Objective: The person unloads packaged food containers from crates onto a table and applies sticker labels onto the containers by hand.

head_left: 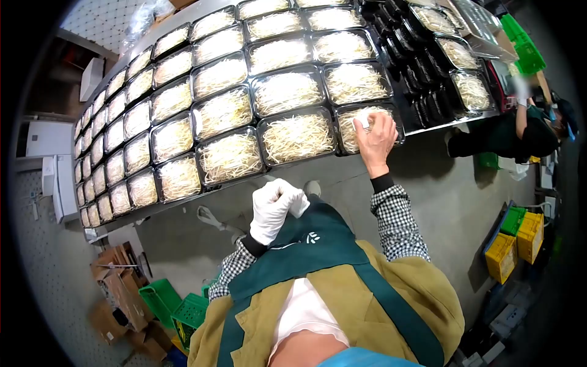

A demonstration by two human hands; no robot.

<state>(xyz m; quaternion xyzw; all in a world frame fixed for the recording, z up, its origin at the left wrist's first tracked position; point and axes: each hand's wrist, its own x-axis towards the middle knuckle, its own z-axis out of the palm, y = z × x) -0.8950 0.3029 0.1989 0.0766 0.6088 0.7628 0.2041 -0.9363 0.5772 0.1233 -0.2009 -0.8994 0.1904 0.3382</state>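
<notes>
My right hand [376, 142], bare, is over the near-right tray of bean sprouts [347, 125], its fingers bent around something small and white. My left hand [275, 208], in a white glove, is curled closed in front of my apron, below the table's near edge; whether it holds anything is hidden. Beside the right hand's tray sits another black tray of sprouts [298, 136], and one more [231, 156] lies further left. Rows of similar filled trays cover the table.
Stacks of black trays [422, 79] stand right of the rows, with filled trays [471, 92] beyond them. A person in dark clothes [532, 131] is at the table's right end. Yellow crates [529, 235] are on the floor at right, green crates [162, 300] at lower left.
</notes>
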